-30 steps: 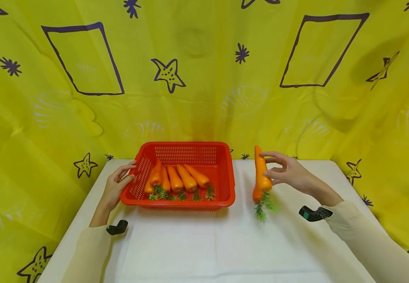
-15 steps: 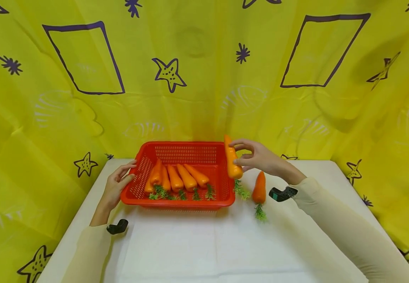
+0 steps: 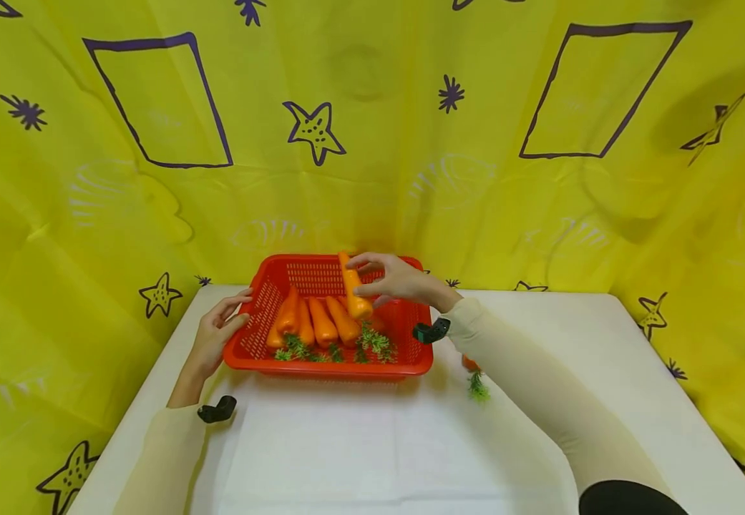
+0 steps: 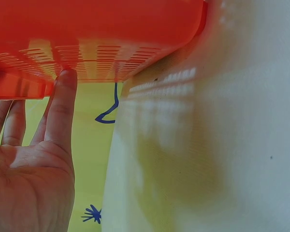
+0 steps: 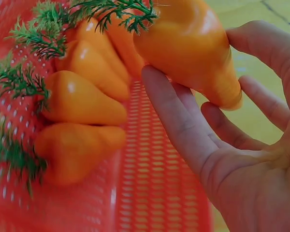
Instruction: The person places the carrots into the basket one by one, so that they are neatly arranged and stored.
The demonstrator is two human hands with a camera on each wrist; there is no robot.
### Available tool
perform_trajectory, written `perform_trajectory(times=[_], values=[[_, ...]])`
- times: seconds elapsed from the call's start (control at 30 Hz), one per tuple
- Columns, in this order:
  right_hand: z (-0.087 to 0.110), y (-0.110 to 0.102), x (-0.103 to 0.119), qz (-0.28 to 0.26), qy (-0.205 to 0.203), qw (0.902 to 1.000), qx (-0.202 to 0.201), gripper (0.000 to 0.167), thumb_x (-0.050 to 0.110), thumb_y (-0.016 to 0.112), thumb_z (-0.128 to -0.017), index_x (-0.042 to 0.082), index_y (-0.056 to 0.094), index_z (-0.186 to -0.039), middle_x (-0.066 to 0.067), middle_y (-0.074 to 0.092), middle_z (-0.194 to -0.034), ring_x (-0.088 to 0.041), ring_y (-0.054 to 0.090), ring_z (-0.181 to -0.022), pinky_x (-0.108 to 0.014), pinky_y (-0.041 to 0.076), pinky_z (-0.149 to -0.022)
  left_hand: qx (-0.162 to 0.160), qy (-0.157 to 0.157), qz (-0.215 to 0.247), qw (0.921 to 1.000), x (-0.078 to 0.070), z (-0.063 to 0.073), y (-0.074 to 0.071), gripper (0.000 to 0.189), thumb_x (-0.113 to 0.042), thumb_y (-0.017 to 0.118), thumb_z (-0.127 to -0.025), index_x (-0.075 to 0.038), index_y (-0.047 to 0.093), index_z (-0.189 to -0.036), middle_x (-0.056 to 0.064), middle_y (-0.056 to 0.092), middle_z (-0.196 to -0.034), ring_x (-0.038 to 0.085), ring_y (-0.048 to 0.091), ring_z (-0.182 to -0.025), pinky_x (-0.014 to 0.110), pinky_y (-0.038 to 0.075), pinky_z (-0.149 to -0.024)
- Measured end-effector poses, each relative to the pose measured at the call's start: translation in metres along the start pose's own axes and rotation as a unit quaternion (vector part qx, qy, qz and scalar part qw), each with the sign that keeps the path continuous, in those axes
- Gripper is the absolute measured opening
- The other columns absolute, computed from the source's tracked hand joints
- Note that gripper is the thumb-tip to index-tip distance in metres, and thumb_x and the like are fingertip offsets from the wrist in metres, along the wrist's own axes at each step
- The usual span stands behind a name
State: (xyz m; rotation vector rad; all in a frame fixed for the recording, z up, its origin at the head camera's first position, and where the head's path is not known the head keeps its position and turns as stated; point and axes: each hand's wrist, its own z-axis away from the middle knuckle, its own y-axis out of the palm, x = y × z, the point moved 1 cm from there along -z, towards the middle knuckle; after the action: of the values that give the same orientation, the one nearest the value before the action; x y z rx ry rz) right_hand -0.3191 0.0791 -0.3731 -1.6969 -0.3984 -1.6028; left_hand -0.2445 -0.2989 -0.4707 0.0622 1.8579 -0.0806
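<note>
Over the right half of the red plastic basket point(image 3: 346, 369), my right hand point(image 3: 398, 277) pinches an orange toy carrot point(image 3: 352, 286) between thumb and fingers. Its narrow tip points up and away, its green leafy top hangs toward me. In the right wrist view, the held carrot point(image 5: 188, 48) is above a row of several carrots point(image 5: 84, 101) lying on the basket floor. My left hand point(image 3: 211, 336) touches the basket's left rim with nearly straight fingers. The left wrist view shows one digit of that hand point(image 4: 34, 179) against the slotted basket wall point(image 4: 101, 53).
Another carrot point(image 3: 477, 386) lies on the white table point(image 3: 346, 443) right of the basket, mostly hidden by my right sleeve. A yellow patterned curtain point(image 3: 372, 193) stands behind and at both sides of the table.
My right hand has carried the carrot leftward from above the table to over the basket. A second carrot stays behind on the table. The left hand has kept its place at the rim.
</note>
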Motion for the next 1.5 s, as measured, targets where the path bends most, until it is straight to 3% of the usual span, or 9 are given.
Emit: perform_trajectory(times=[0.17, 0.43, 0.6, 0.7, 0.77, 0.9, 1.13, 1.5], values=[[-0.030, 0.019, -0.013, -0.013, 0.020, 0.9996, 0.014, 0.054, 0.015, 0.073, -0.097, 0.014, 0.053, -0.147, -0.013, 0.045, -0.152, -0.030, 0.059, -0.123, -0.051, 0.060, -0.087, 0.004, 0.005, 0.006, 1.0000, -0.002, -0.002, 0.002, 0.036, -0.003, 0.058, -0.104, 0.014, 0.051, -0.135, 0.008, 0.049, -0.155, 0.005, 0.051, -0.135, 0.022, 0.053, -0.096], [-0.062, 0.042, -0.027, -0.038, 0.055, 0.9975, 0.023, 0.054, 0.013, 0.071, -0.098, 0.010, 0.052, -0.149, -0.014, 0.045, -0.148, -0.027, 0.068, -0.082, -0.046, 0.062, -0.082, 0.000, 0.000, 0.003, 1.0000, -0.003, -0.003, 0.003, 0.033, -0.003, 0.058, -0.104, 0.010, 0.055, -0.134, 0.009, 0.048, -0.156, 0.007, 0.051, -0.136, 0.021, 0.052, -0.097], [-0.076, 0.051, -0.027, -0.048, 0.060, 0.9962, 0.042, 0.057, 0.011, 0.070, -0.098, 0.007, 0.050, -0.151, -0.014, 0.053, -0.142, -0.026, 0.064, -0.086, -0.049, 0.061, -0.083, -0.007, -0.002, 0.006, 1.0000, -0.003, -0.002, 0.002, 0.034, -0.003, 0.059, -0.103, 0.010, 0.054, -0.134, 0.008, 0.050, -0.155, 0.008, 0.052, -0.135, 0.022, 0.053, -0.096], [-0.082, 0.055, -0.027, -0.044, 0.064, 0.9957, 0.051, 0.056, 0.013, 0.070, -0.098, 0.006, 0.050, -0.151, -0.012, 0.063, -0.128, -0.025, 0.065, -0.085, -0.049, 0.061, -0.083, -0.008, 0.000, 0.012, 0.9999, -0.002, -0.001, 0.002, 0.035, -0.002, 0.059, -0.103, 0.011, 0.053, -0.134, 0.008, 0.050, -0.155, 0.006, 0.053, -0.133, 0.022, 0.053, -0.096], [-0.085, 0.057, -0.028, -0.038, 0.070, 0.9952, 0.057, 0.055, 0.014, 0.070, -0.098, 0.007, 0.051, -0.150, -0.013, 0.067, -0.110, -0.024, 0.064, -0.079, -0.047, 0.062, -0.082, -0.005, 0.002, 0.015, 0.9999, -0.002, 0.000, 0.001, 0.035, -0.002, 0.058, -0.103, 0.011, 0.053, -0.135, 0.009, 0.049, -0.156, 0.006, 0.054, -0.132, 0.022, 0.053, -0.096], [-0.089, 0.060, -0.030, -0.043, 0.079, 0.9934, 0.072, 0.054, 0.013, 0.068, -0.099, 0.005, 0.051, -0.150, -0.013, 0.065, -0.090, -0.025, 0.060, -0.072, -0.045, 0.062, -0.081, -0.006, -0.001, 0.021, 0.9998, -0.001, 0.001, 0.001, 0.035, -0.002, 0.059, -0.103, 0.010, 0.054, -0.135, 0.010, 0.048, -0.156, 0.006, 0.055, -0.132, 0.022, 0.053, -0.096], [-0.090, 0.061, -0.035, -0.058, 0.091, 0.9912, 0.077, 0.048, 0.009, 0.065, -0.101, 0.003, 0.052, -0.147, -0.013, 0.068, -0.112, -0.022, 0.070, -0.079, -0.040, 0.062, -0.081, -0.007, -0.004, 0.018, 0.9998, -0.001, 0.001, 0.001, 0.036, -0.003, 0.060, -0.102, 0.011, 0.053, -0.135, 0.010, 0.047, -0.157, 0.005, 0.052, -0.134, 0.022, 0.052, -0.098], [-0.089, 0.062, -0.037, -0.049, 0.089, 0.9918, 0.077, 0.046, 0.010, 0.065, -0.101, 0.003, 0.054, -0.146, -0.014, 0.066, -0.116, -0.021, 0.069, -0.083, -0.039, 0.062, -0.080, -0.006, -0.007, 0.020, 0.9998, 0.000, 0.001, 0.001, 0.034, -0.003, 0.060, -0.102, 0.008, 0.056, -0.134, 0.009, 0.048, -0.156, 0.006, 0.054, -0.132, 0.022, 0.053, -0.096]])
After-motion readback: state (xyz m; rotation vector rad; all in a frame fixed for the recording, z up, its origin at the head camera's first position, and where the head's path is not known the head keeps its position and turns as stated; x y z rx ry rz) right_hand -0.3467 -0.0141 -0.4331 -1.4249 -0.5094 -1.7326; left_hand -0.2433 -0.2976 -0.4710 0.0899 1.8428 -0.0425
